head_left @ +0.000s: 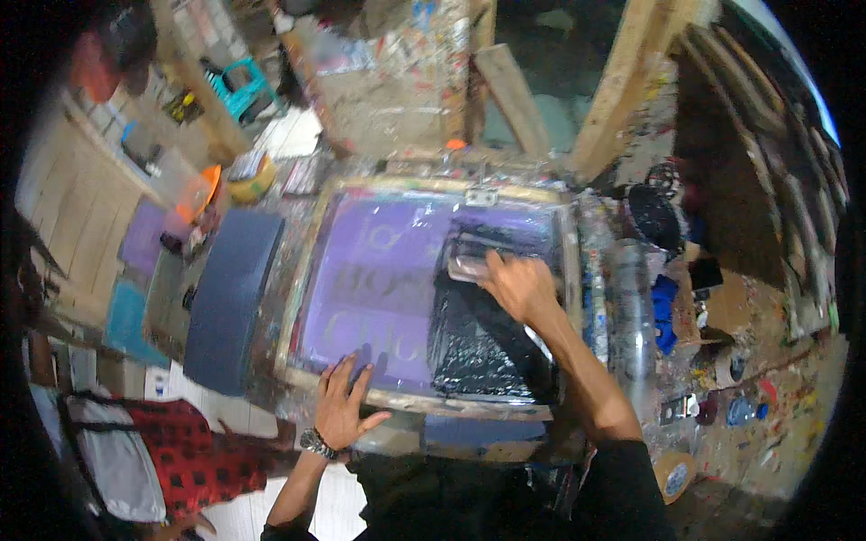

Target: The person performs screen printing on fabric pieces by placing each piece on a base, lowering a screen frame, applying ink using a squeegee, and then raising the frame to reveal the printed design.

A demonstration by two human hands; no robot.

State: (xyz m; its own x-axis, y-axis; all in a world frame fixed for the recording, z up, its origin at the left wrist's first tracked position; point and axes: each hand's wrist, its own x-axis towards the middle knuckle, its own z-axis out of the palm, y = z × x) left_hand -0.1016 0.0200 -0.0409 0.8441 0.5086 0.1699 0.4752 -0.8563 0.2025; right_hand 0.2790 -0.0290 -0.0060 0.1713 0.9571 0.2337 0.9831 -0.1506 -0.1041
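Observation:
A printing screen (567, 298) in a wooden frame fills the middle, with a purple coated mesh (361, 225) bearing pale lettering shapes. Thick black ink (478, 352) covers much of its right side. My right hand (514, 284) grips a squeegee (465, 263) on the inky upper right part of the mesh. My left hand (343, 410), with a metal watch on the wrist, has its fingers spread over the screen's near left edge, holding nothing. A metal clamp (481, 196) sits on the screen's far edge.
Dark boards (230, 298) lie left of the screen. At lower left is a person in red checked cloth (194, 464). An ink tub (654, 216), blue cloth (665, 316), bottle (741, 410) and tape roll (677, 473) are at right. Timber posts (613, 90) stand behind.

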